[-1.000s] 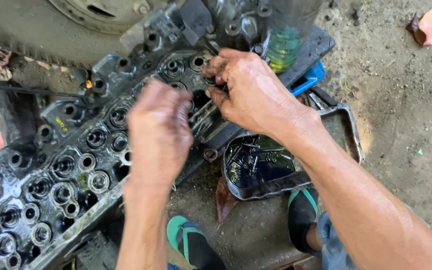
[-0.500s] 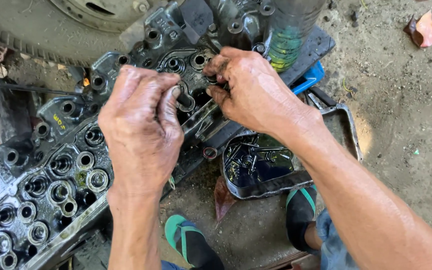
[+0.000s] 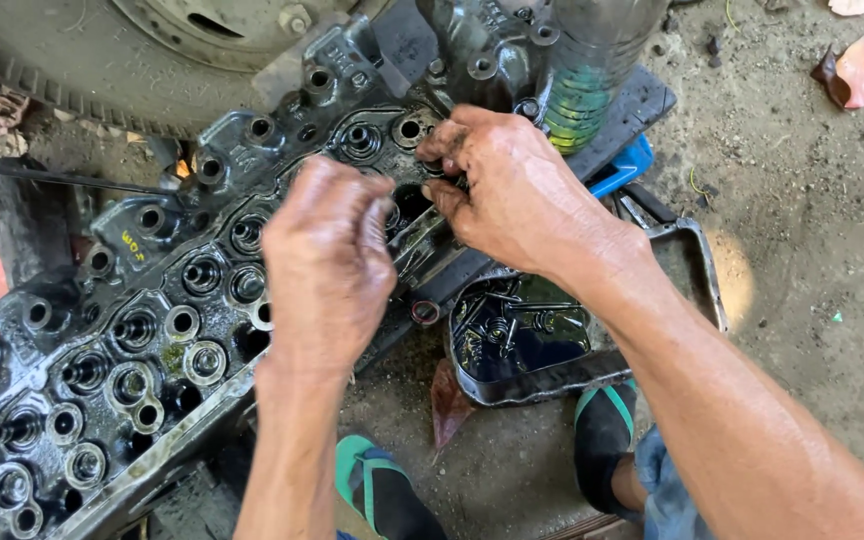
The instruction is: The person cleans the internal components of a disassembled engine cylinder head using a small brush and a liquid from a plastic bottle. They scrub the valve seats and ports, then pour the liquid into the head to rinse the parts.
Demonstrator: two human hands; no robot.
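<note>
Head view: a black, oily cast-metal cylinder head (image 3: 152, 330), studded with round holes, fills the left of the frame. The left hand (image 3: 327, 265) curls over its middle; its fingers' grip cannot be told. The right hand (image 3: 512, 190) pinches narrowly at its upper part. A greasy metal tray (image 3: 692, 270) lies right of center.

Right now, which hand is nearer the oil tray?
Right. The right hand works at the cylinder head's upper end, just above the oil tray. The left hand rests further left over the head, away from the tray.
</note>
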